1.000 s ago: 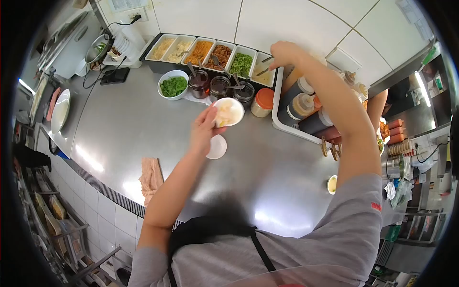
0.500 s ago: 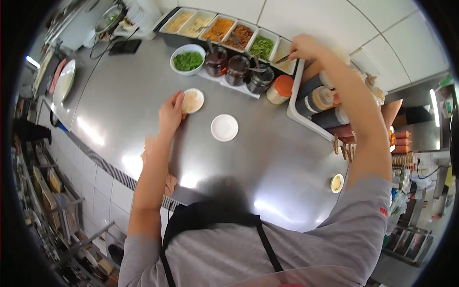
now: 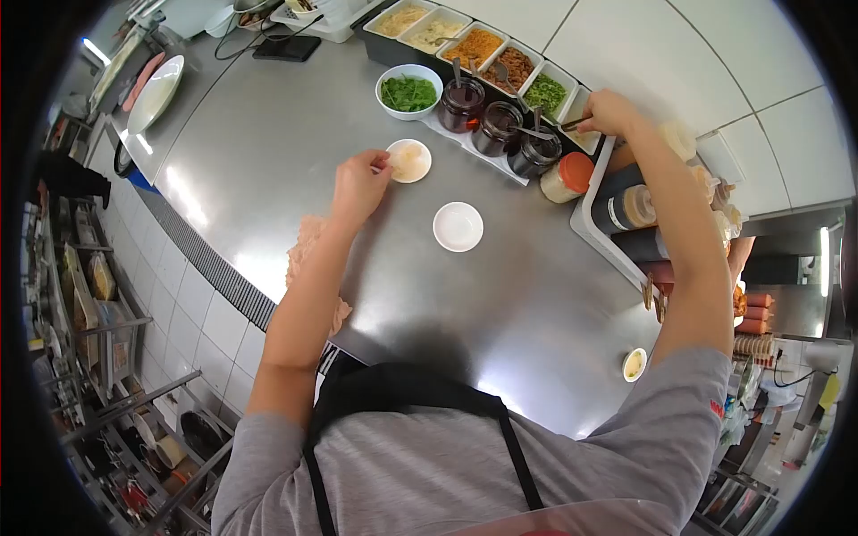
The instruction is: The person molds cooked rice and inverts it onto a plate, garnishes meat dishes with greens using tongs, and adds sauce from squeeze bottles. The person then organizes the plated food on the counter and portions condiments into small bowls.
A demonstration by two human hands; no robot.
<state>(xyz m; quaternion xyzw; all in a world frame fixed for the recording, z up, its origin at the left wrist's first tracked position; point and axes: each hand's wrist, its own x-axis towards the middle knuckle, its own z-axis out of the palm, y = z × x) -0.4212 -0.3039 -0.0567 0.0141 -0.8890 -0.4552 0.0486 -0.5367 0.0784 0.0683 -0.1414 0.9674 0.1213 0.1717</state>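
On the steel counter, my left hand point(image 3: 360, 186) is at the left edge of a small white dish point(image 3: 409, 161) with pale food in it, fingers closed together near its rim. Whether they grip the rim is hard to see. My right hand point(image 3: 609, 114) is closed around the handle of a dark utensil point(image 3: 576, 123) over the last white tub point(image 3: 581, 134) of the topping row. An empty white dish point(image 3: 458, 227) lies on the counter between my arms.
A bowl of greens point(image 3: 408, 92), dark jars point(image 3: 497, 129) with spoons and a red-lidded jar point(image 3: 567, 177) stand before the tubs. Sauce bottles point(image 3: 636, 207) fill a white bin at right. A cloth point(image 3: 306, 250) lies by my left forearm; a small cup point(image 3: 635, 364) sits near my right elbow.
My left hand has brought the filled dish from above the empty one to the counter on the left. My right hand stays by the last tub with the utensil. The view has shifted.
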